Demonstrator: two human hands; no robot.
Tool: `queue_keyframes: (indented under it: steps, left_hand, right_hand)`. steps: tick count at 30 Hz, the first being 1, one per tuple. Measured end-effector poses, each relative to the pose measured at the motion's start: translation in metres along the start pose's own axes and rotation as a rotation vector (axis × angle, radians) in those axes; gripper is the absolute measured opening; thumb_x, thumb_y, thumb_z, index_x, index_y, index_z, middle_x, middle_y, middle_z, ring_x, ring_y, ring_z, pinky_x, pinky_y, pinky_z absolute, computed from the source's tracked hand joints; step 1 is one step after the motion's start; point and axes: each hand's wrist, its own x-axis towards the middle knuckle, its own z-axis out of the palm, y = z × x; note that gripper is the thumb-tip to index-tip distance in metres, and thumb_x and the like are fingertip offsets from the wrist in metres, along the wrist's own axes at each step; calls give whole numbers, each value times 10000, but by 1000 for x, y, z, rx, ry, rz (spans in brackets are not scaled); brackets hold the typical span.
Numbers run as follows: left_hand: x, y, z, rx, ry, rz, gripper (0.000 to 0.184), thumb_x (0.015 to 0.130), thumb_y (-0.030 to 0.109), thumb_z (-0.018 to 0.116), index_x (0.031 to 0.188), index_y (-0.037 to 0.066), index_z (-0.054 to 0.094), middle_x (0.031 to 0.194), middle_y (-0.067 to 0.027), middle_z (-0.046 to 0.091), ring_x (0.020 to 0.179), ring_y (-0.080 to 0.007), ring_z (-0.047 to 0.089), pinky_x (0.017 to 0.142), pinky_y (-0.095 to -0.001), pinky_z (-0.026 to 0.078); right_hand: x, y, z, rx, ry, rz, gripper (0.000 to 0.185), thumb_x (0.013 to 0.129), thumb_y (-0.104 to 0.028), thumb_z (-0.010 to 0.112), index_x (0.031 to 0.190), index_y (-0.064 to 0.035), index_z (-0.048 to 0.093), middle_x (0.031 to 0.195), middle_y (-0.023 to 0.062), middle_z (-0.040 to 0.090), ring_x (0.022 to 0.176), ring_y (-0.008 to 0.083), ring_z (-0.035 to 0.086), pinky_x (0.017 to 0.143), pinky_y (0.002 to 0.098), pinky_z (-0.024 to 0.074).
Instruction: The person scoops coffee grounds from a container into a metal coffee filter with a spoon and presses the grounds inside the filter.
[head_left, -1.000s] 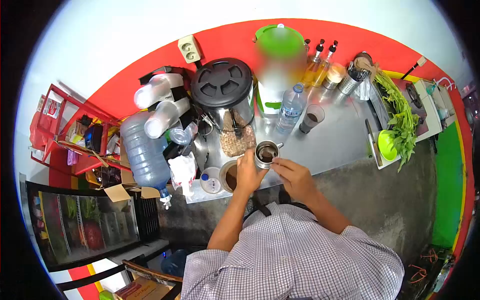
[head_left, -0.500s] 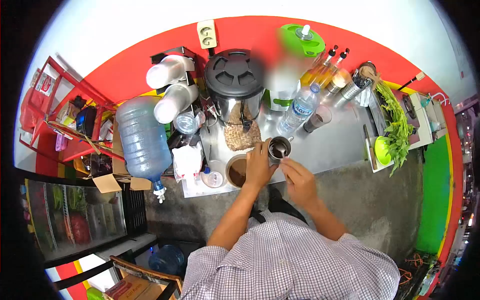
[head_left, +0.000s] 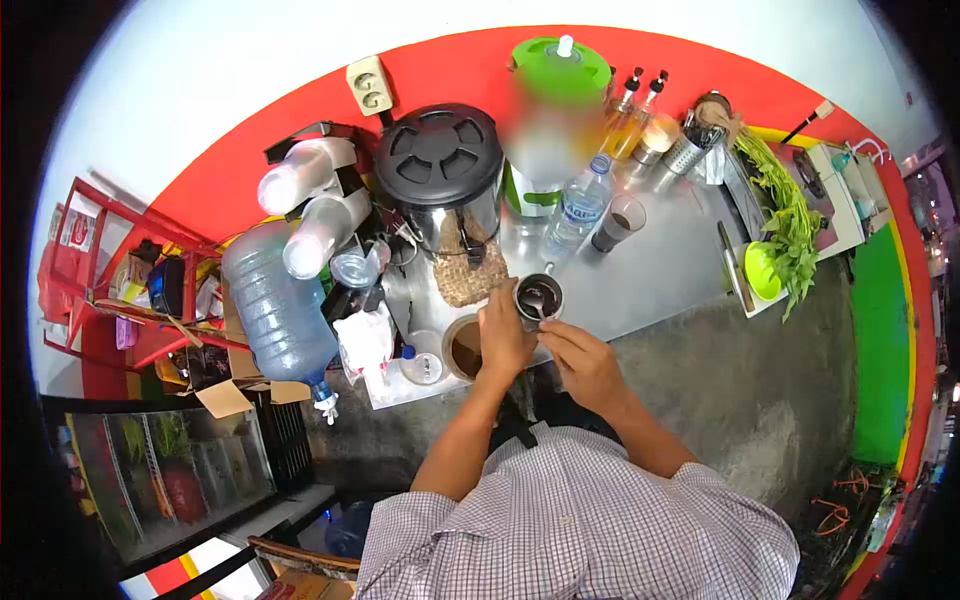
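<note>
A metal cup (head_left: 559, 302) with dark contents stands close to the front edge of the steel table. My left hand (head_left: 505, 340) is wrapped round its left side. Between the fingertips of my right hand (head_left: 588, 368) is a spoon (head_left: 537, 298), whose bowl dips into the cup. Just left of my left hand sits a round tub (head_left: 449, 332) of brown contents, partly covered by that hand. Behind the cup lies a woven mat (head_left: 468, 277). My fingers hide much of the spoon's handle.
At the back stand a steel urn (head_left: 440, 165), a water bottle (head_left: 580, 208) and a glass of dark drink (head_left: 618, 224). A large water jug (head_left: 280, 310) lies on the left. Leafy greens (head_left: 790, 250) and a green bowl (head_left: 762, 272) are at the right end.
The view has shifted, so the table and its items appear further left. The spoon bowl has moved a little within the cup; both hands keep their grip.
</note>
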Motion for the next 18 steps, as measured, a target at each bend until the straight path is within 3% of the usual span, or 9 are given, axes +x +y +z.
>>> queue_keyframes:
  steps: [3,7,15,18]
  left_hand:
    - [3,8,-6,-15,-38,-8,832,760,101,871,1501,30,499,1321,-190,607,1245,-422,604,1004,-520,442]
    - [3,7,0,-11,3,-17,811,776,199,900,1472,24,523,1300,-198,610,1219,-430,604,1012,-510,441]
    - [1,0,6,34,-20,-66,840,810,324,901,1480,18,498,1320,-205,609,1271,-416,588,1049,-515,415]
    - [3,5,4,85,-31,-67,841,824,334,891,1508,43,498,1315,-185,614,1251,-411,589,1032,-518,413]
  right_hand:
    - [-1,-1,-10,3,-15,-12,317,854,61,733,1167,20,765,1222,183,772,1142,354,759,975,421,630]
    - [4,10,-22,-78,22,-51,349,835,64,728,1180,22,757,1222,178,772,1147,350,759,979,418,629]
    - [6,42,-32,180,-148,-164,324,848,50,720,1167,3,752,1232,152,762,1126,327,768,929,399,646]
    - [9,51,-34,93,-13,-193,336,834,43,728,1168,8,756,1221,149,763,1116,327,768,923,406,644]
